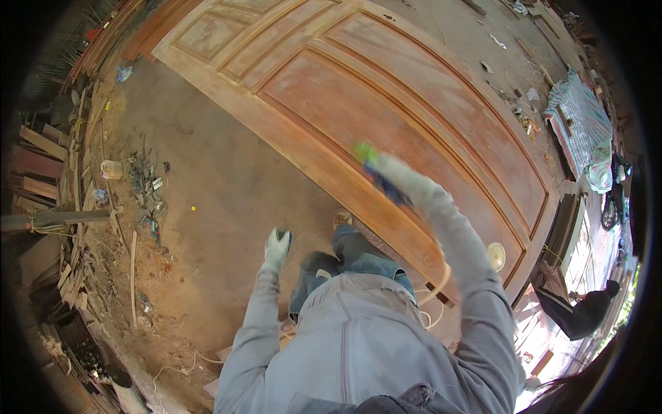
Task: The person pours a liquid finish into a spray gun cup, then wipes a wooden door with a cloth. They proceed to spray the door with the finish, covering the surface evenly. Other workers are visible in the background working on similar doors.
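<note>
A large reddish-brown wooden door [331, 103] with raised mouldings and recessed panels lies slantwise in front of me and to my right. Over its near edge strip, my gloved right hand [400, 174] is closed around a green and dark blue tool [365, 153], smeared by motion; its exact kind is unclear. Whether it touches the wood, I cannot tell. A cream hose [441, 276] curves beneath my right forearm. My gloved left hand [277, 250] hangs over the floor, apart from the door, with fingers curled; a dark patch shows at its edge, and what it holds, if anything, is hidden.
Scrap wood [45, 165] and debris [148, 186] line the left side. A pale round object [496, 257] sits on the door's right part. Striped cloth [583, 127] lies at the far right, above a dark-clothed person [586, 310]. My shoe [342, 218] is beside the door's edge.
</note>
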`<act>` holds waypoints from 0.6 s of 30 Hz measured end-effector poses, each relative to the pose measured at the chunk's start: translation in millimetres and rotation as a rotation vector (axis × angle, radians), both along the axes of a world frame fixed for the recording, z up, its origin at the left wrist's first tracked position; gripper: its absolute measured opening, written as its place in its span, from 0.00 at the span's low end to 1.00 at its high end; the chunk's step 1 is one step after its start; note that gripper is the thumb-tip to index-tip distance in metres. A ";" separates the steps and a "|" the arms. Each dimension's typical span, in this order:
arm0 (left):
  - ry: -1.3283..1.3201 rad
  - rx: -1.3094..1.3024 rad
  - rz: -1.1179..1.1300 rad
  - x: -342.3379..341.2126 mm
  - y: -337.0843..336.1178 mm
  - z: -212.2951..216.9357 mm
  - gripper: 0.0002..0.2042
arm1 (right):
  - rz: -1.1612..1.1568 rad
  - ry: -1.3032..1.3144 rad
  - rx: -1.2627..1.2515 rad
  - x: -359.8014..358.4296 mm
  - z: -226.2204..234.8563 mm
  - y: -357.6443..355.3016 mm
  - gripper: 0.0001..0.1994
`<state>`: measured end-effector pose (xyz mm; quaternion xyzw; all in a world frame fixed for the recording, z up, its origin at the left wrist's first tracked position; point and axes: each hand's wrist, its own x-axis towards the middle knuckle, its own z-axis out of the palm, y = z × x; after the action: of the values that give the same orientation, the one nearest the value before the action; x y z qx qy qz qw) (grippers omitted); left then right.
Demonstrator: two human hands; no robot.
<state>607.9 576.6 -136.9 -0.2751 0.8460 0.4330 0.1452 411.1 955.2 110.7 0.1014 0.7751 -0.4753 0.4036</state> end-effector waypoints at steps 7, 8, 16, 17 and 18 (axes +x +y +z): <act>0.214 -0.287 -0.125 -171.7 10.7 72.4 0.26 | 0.054 0.236 -0.020 -126.9 -26.0 -90.6 0.22; 0.200 -0.365 -0.168 -189.4 15.2 77.9 0.27 | -0.069 0.382 0.092 -144.2 -30.1 -100.4 0.23; 0.341 -0.624 -0.574 -341.4 -25.4 74.8 0.30 | -0.423 0.333 0.243 -88.1 -7.9 33.9 0.24; 0.326 -0.647 -0.621 -362.2 -34.6 75.0 0.30 | -0.560 0.107 0.157 -57.0 3.6 72.0 0.25; 0.346 -0.648 -0.645 -385.6 -36.3 71.9 0.31 | -0.702 -0.027 0.172 -26.6 16.0 103.7 0.26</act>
<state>222.3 540.2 -65.0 0.0457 0.9911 0.1196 0.0361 384.5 1058.9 126.7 0.4013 0.7247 -0.5168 0.2160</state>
